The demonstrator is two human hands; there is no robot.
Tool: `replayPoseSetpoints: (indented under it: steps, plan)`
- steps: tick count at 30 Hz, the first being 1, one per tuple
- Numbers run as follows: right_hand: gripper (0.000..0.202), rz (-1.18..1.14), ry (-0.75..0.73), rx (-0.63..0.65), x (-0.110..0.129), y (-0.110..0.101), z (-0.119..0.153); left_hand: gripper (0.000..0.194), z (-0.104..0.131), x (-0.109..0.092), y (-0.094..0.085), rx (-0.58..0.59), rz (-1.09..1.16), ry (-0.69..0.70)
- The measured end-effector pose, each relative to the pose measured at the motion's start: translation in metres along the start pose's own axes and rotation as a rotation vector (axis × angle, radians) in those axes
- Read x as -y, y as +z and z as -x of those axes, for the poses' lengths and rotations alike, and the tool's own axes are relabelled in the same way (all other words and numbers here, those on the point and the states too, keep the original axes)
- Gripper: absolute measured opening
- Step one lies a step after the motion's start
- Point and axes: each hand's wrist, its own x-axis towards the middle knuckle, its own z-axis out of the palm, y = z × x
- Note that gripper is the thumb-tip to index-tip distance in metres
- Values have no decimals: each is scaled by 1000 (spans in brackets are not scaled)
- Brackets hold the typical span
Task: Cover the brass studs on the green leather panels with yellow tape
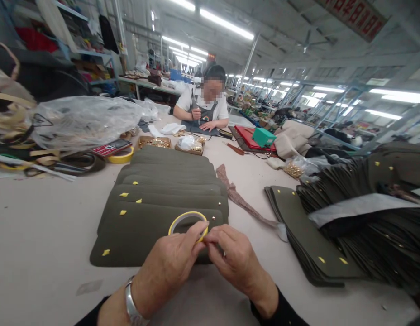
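Your left hand point(174, 256) holds the yellow tape roll point(188, 215) at six o'clock; your right hand's point(235, 253) fingertips pinch its edge.

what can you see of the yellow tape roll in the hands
The tape roll is a narrow ring with a bright yellow rim and a paler, greyish inner wall round an open middle. It is tilted above the dark olive panels, near their right side. The left hand grips its near right edge, and the fingertips of the right hand meet there too. The hands hide part of the ring.
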Motion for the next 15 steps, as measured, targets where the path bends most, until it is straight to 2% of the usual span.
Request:
replayPoseSetpoints:
  steps: [5,9,12,15]
  plan:
    - [18,129,-26,-76,-1,5,5,20,3,-2,3,65,70,-9]
    - [17,115,51,-139,2,8,8,23,2,-1,4,95,41,-28]
    - [15,-5,270,-165,6,11,7,28,-1,-1,6,114,-9,-42]
    - [12,-283,658,-142,1,13,4,28,-3,-2,8,70,18,-18]
